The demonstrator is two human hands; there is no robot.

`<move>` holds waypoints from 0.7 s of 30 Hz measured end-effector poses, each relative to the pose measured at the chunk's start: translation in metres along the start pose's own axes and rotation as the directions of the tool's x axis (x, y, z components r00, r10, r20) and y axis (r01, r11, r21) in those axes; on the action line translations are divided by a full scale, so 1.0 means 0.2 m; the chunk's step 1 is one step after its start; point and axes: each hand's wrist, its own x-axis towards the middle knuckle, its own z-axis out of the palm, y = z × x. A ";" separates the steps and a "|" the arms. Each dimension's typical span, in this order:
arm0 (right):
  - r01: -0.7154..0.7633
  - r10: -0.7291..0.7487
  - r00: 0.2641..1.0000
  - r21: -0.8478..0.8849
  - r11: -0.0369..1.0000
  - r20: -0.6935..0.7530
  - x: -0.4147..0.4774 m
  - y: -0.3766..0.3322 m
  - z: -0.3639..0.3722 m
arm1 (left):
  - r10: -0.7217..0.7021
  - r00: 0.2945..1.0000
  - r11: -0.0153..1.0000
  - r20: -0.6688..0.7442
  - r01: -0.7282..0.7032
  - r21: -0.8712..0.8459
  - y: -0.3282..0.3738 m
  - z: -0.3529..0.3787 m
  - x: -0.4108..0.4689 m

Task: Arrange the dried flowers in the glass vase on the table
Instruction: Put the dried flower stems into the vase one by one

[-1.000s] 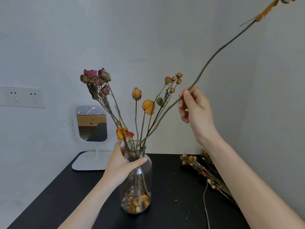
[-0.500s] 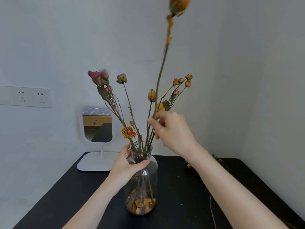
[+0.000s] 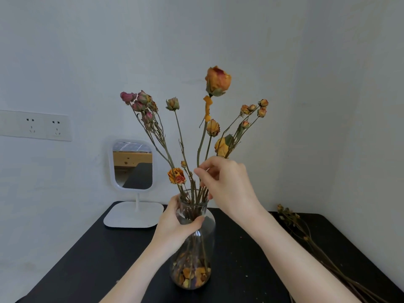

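A clear glass vase (image 3: 193, 267) stands on the black table (image 3: 247, 265), with dried petals at its bottom and several dried stems in it. My left hand (image 3: 175, 224) grips the vase's neck. My right hand (image 3: 227, 184) pinches the stem of a tall orange rose (image 3: 217, 80) just above the vase mouth; the stem runs down into the vase. Pink buds (image 3: 140, 101) lean left and small orange buds (image 3: 253, 110) lean right.
More dried stems (image 3: 306, 239) lie on the table at the right, near the wall. A white standing mirror (image 3: 132, 165) sits at the back left corner of the table. A double wall socket (image 3: 36, 125) is on the left wall.
The long orange rose stem swung from a slant at the right to upright and has gone down into the vase. My right hand came lower with it. My left hand stayed on the neck.
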 end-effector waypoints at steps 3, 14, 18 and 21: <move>0.028 -0.026 0.999 -0.112 0.993 0.020 -0.03 0.03 0.02 | 0.000 1.000 1.000 -0.002 0.000 -0.011 -0.01 0.00 0.00; -0.016 0.014 1.000 -0.144 0.989 -0.019 -0.05 0.07 0.04 | 0.009 1.000 1.000 0.008 -0.009 -0.007 -0.01 0.00 0.01; -0.012 0.012 1.000 -0.131 0.991 -0.006 -0.05 0.06 0.03 | -0.042 0.994 0.997 -0.105 0.035 -0.071 0.01 -0.02 -0.08; -0.023 0.024 1.000 -0.096 0.995 0.006 -0.07 0.07 -0.01 | -0.001 0.950 0.995 -0.312 -0.031 -0.098 -0.01 -0.01 -0.23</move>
